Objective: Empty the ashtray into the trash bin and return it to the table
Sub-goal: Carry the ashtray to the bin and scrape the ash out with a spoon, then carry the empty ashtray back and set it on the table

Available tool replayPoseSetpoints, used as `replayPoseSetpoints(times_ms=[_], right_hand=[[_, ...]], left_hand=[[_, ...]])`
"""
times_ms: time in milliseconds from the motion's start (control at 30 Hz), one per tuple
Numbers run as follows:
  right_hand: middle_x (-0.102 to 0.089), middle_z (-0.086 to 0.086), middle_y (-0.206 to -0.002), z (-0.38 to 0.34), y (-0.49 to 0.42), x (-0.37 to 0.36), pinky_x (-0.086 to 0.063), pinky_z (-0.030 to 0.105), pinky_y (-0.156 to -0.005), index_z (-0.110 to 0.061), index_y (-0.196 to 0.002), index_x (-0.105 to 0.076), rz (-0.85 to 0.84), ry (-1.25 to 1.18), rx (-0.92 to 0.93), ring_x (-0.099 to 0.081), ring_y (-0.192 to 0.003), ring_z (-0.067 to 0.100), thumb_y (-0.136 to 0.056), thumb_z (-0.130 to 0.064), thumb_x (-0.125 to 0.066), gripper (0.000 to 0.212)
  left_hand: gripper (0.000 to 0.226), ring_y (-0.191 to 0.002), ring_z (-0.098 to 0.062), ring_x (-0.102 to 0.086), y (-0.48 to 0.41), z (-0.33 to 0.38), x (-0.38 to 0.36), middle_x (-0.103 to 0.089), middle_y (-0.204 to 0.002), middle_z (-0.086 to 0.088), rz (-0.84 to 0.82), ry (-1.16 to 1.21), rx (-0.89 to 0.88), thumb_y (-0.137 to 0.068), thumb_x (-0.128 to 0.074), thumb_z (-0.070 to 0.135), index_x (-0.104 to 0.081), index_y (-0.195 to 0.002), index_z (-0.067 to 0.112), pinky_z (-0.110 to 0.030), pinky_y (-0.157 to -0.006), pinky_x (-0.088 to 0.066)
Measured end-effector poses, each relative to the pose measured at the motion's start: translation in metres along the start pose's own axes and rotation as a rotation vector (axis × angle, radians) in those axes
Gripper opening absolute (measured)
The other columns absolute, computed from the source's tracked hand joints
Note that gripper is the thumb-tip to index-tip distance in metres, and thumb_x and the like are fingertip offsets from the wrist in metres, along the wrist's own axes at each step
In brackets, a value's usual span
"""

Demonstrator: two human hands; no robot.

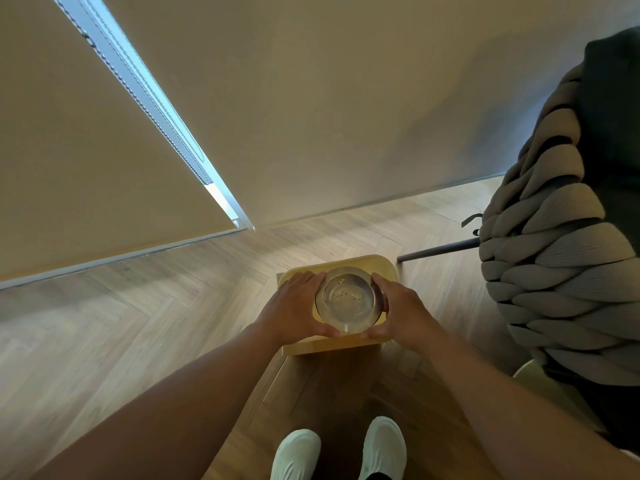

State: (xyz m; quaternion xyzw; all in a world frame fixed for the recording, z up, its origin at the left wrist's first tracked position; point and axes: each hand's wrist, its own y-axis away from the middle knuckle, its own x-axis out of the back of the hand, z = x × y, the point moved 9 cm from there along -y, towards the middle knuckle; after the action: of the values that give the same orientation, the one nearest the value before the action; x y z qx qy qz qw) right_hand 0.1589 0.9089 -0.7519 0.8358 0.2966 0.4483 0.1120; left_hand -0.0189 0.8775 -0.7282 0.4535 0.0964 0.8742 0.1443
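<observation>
A round clear glass ashtray (349, 299) with a few specks of ash in its bowl is upright over a small yellow table (381, 268); whether it touches the top I cannot tell. My left hand (298, 306) wraps its left side, thumb at the near rim. My right hand (398, 310) cups its right side the same way. Both hands grip the ashtray. No trash bin is in view.
Herringbone wood floor (138, 323) surrounds the table. A chunky grey knitted chair (561, 271) with a dark metal leg (440, 251) stands close on the right. A beige wall and a roller blind (86, 150) lie ahead. My white shoes (339, 452) are below the table.
</observation>
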Motion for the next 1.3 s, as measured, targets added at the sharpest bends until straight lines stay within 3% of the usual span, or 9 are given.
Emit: replayPoseSetpoints(times_ms=[133, 300, 533, 700, 833, 967, 1133, 1300], right_hand=[[-0.047, -0.002, -0.143, -0.019, 0.018, 0.016, -0.046, 0.030, -0.096, -0.024, -0.152, -0.021, 0.000, -0.032, -0.026, -0.050, -0.127, 0.021, -0.056, -0.044, -0.092, 0.121], [-0.047, 0.001, -0.143, -0.066, 0.056, 0.053, -0.048, 0.041, -0.101, -0.022, -0.150, -0.024, -0.006, -0.068, -0.028, -0.048, -0.128, 0.023, -0.056, -0.040, -0.093, 0.118], [-0.056, -0.003, -0.124, -0.142, 0.131, 0.124, -0.053, 0.040, -0.092, -0.025, -0.138, -0.037, 0.103, -0.123, 0.022, -0.056, -0.110, 0.017, -0.053, -0.038, -0.093, 0.103], [-0.059, -0.006, -0.110, -0.187, 0.192, 0.175, -0.055, 0.037, -0.086, -0.032, -0.126, -0.040, 0.198, -0.101, 0.031, -0.057, -0.098, 0.014, -0.052, -0.042, -0.092, 0.091], [-0.061, -0.010, -0.102, -0.216, 0.243, 0.208, -0.055, 0.033, -0.083, -0.031, -0.118, -0.046, 0.296, -0.119, 0.050, -0.059, -0.090, 0.009, -0.054, -0.037, -0.094, 0.080], [-0.060, -0.016, -0.095, -0.223, 0.291, 0.217, -0.049, 0.021, -0.076, -0.029, -0.116, -0.048, 0.385, -0.119, 0.019, -0.057, -0.083, 0.003, -0.055, -0.037, -0.094, 0.077], [-0.064, -0.007, -0.104, -0.221, 0.344, 0.212, -0.055, 0.034, -0.084, -0.025, -0.120, -0.050, 0.448, -0.116, -0.045, -0.059, -0.092, 0.010, -0.056, -0.041, -0.093, 0.078], [-0.065, -0.010, -0.112, -0.204, 0.403, 0.197, -0.054, 0.035, -0.089, -0.030, -0.124, -0.050, 0.534, -0.185, -0.134, -0.060, -0.103, 0.010, -0.058, -0.041, -0.092, 0.079]], left_hand=[[0.108, -0.117, -0.009, -0.043, 0.009, 0.015, 0.026, -0.050, -0.132, 0.011, -0.018, -0.005, -0.003, -0.045, -0.072, 0.080, -0.037, -0.135, 0.031, -0.033, -0.097, -0.042], [0.105, -0.106, -0.009, -0.044, 0.035, 0.050, 0.079, -0.054, -0.124, 0.007, -0.029, -0.043, -0.031, -0.046, -0.073, 0.077, -0.038, -0.133, 0.028, -0.027, -0.088, -0.039], [0.109, -0.111, -0.014, -0.047, 0.083, 0.115, 0.166, -0.054, -0.127, 0.005, -0.040, -0.083, -0.090, -0.046, -0.076, 0.075, -0.039, -0.136, 0.026, -0.034, -0.093, -0.045], [0.105, -0.099, -0.010, -0.045, 0.120, 0.176, 0.227, -0.059, -0.118, 0.002, -0.015, -0.104, -0.222, -0.044, -0.075, 0.076, -0.044, -0.130, 0.024, -0.030, -0.086, -0.043], [0.104, -0.097, -0.016, -0.049, 0.147, 0.225, 0.262, -0.060, -0.114, -0.003, 0.000, -0.145, -0.337, -0.045, -0.083, 0.067, -0.047, -0.129, 0.018, -0.031, -0.083, -0.042], [0.097, -0.093, -0.012, -0.046, 0.171, 0.259, 0.273, -0.062, -0.113, -0.004, -0.018, -0.164, -0.445, -0.048, -0.087, 0.060, -0.050, -0.126, 0.016, -0.027, -0.080, -0.039], [0.098, -0.097, -0.017, -0.051, 0.199, 0.292, 0.258, -0.062, -0.115, -0.006, -0.080, -0.209, -0.544, -0.049, -0.086, 0.061, -0.049, -0.126, 0.014, -0.033, -0.083, -0.045], [0.096, -0.094, -0.015, -0.052, 0.224, 0.323, 0.225, -0.062, -0.113, -0.003, -0.159, -0.236, -0.638, -0.049, -0.082, 0.067, -0.051, -0.126, 0.017, -0.035, -0.084, -0.050]])
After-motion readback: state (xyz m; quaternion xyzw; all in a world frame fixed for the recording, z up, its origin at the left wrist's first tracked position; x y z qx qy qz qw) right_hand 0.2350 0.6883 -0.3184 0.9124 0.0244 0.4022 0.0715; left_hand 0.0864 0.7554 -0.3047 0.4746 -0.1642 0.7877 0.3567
